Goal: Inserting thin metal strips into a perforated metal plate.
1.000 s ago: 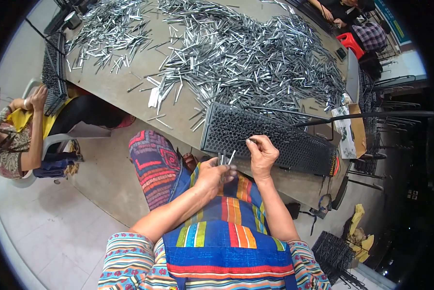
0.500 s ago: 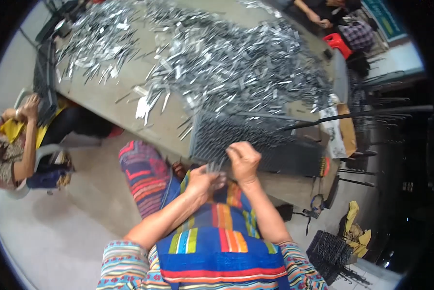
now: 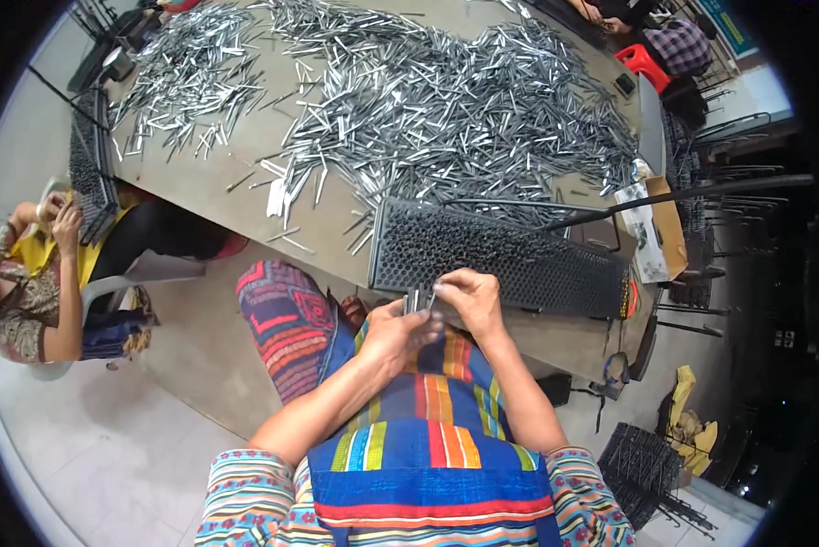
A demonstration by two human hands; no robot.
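My left hand [image 3: 393, 335] is closed around several thin, short silvery metal pieces [image 3: 415, 301], their ends sticking up past my fingers. Right beside it, my right hand [image 3: 473, 301] pinches a slim metal piece [image 3: 431, 297] between thumb and fingertips. Both hands are over my lap, close to the near edge of a long black tray [image 3: 537, 294] full of small round holes. Dark pieces [image 3: 464, 239] crowd the holes in the tray's far and middle part, while bare holes show along its near side.
A large pile of silvery strips [image 3: 455, 118] covers much of the table [image 3: 236, 205]. A dark rod [image 3: 683, 193] crosses above the tray's right end, by an open cardboard box [image 3: 660, 232]. Another person [image 3: 40, 273] sits at left by a similar tray [image 3: 90, 164]. A red stool [image 3: 642, 66] stands far right.
My hands have come closer together, the right fingertips shifting from the tray's edge to beside the pieces in my left hand. The whole view has shifted slightly.
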